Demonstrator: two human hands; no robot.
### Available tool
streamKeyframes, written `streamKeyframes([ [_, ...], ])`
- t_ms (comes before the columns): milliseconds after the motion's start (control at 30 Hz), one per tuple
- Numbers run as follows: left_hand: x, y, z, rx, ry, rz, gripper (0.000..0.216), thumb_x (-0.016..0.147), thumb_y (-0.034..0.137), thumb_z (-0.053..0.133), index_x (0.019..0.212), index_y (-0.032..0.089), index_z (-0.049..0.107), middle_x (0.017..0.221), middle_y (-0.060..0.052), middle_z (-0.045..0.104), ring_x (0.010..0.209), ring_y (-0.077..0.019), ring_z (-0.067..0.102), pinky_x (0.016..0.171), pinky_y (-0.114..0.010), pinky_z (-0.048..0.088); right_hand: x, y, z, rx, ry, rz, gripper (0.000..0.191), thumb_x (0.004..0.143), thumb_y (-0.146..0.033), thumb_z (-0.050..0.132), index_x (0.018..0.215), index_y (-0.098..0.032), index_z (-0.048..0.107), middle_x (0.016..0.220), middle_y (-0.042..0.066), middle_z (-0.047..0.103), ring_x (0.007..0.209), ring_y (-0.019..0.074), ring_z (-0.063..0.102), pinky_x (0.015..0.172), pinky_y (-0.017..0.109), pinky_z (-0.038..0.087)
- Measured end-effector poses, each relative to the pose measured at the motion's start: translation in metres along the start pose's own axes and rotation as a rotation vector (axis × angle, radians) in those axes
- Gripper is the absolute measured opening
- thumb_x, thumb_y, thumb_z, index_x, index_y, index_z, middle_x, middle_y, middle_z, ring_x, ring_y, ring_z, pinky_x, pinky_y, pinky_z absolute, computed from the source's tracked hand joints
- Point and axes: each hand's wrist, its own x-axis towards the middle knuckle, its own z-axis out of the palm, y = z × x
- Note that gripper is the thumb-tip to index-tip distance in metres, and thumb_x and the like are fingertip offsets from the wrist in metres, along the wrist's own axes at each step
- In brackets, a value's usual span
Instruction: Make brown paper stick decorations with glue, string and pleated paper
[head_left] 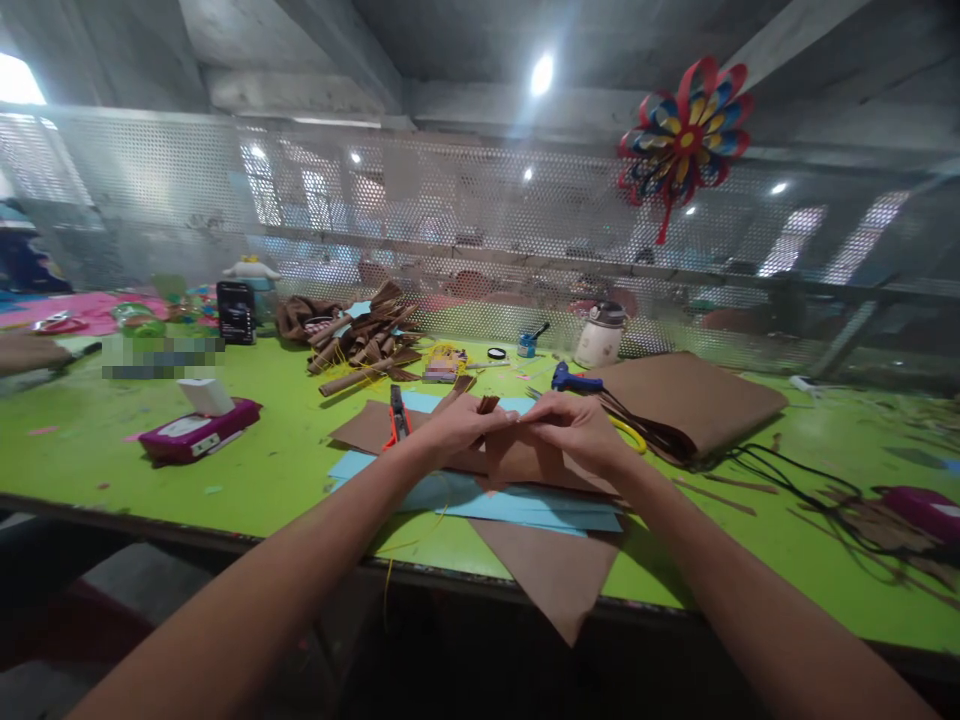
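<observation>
Over the paper pile, my left hand [466, 425] and my right hand [568, 425] meet fingertip to fingertip. Both are closed in a pinch on a small folded piece of brown paper [488, 404], mostly hidden by the fingers. Beneath them lie light blue paper sheets [540, 508] and brown paper [559, 565], one corner of it hanging past the table edge. An orange-and-black hand tool [397, 415] rests beside my left hand. Near my right hand are a yellow scissor handle [631, 434] and a blue glue gun [576, 381].
A folded stack of brown paper [694, 400] lies right on the green table [300, 400]. Rolled brown paper pieces [367, 345], a blue jar [527, 346] and a white pot [600, 335] stand behind. Purple box [199, 430] sits left; black cables [795, 478] run right.
</observation>
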Motion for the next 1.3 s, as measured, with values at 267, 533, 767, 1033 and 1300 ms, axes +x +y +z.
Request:
streamKeyframes([
  [267, -0.003, 0.0, 0.0, -0.006, -0.108, 0.032, 0.033, 0.07, 0.044, 0.059, 0.06, 0.013, 0.054, 0.05, 0.005, 0.036, 0.049, -0.0067, 0.029, 0.047, -0.022, 0.02, 0.0, 0.001, 0.001, -0.024, -0.025, 0.016, 0.011, 0.071, -0.024, 0.063, 0.077, -0.018, 0.07, 0.074, 0.004, 0.063, 0.069, 0.0148, 0.056, 0.066, 0.028, 0.042],
  [533, 0.005, -0.01, -0.002, 0.075, -0.091, 0.06, 0.031, 0.07, 0.041, 0.059, 0.074, 0.011, 0.064, 0.061, 0.001, 0.049, 0.056, -0.0086, 0.039, 0.052, -0.021, 0.028, 0.001, 0.004, -0.009, 0.173, -0.231, 0.291, 0.028, 0.065, -0.026, 0.064, 0.091, -0.015, 0.065, 0.088, 0.005, 0.065, 0.082, 0.0178, 0.057, 0.073, 0.029, 0.042],
  [767, 0.003, -0.005, 0.002, 0.138, -0.047, 0.103, 0.026, 0.07, 0.038, 0.06, 0.069, 0.012, 0.063, 0.06, 0.0, 0.054, 0.055, -0.0087, 0.042, 0.052, -0.021, 0.03, 0.002, 0.005, -0.005, 0.037, -0.097, 0.343, 0.027, 0.067, -0.039, 0.063, 0.067, -0.012, 0.064, 0.061, 0.002, 0.059, 0.057, 0.0113, 0.048, 0.056, 0.025, 0.037],
  [1033, 0.0, 0.001, 0.007, 0.229, -0.023, 0.139, 0.021, 0.074, 0.032, 0.056, 0.067, 0.013, 0.062, 0.053, 0.002, 0.054, 0.05, -0.008, 0.042, 0.051, -0.02, 0.032, 0.002, 0.009, -0.004, 0.122, -0.047, 0.389, 0.026, 0.06, -0.039, 0.068, 0.064, -0.013, 0.064, 0.054, 0.0, 0.055, 0.051, 0.0091, 0.043, 0.052, 0.024, 0.034],
  [1300, 0.0, 0.001, 0.008, 0.317, 0.009, 0.212, 0.019, 0.075, 0.026, 0.052, 0.068, 0.013, 0.064, 0.055, 0.001, 0.057, 0.05, -0.0081, 0.045, 0.049, -0.019, 0.032, 0.002, 0.006, -0.006, 0.147, -0.071, 0.377, 0.024, 0.063, -0.037, 0.066, 0.066, -0.012, 0.064, 0.053, -0.001, 0.055, 0.051, 0.0097, 0.044, 0.052, 0.024, 0.034],
])
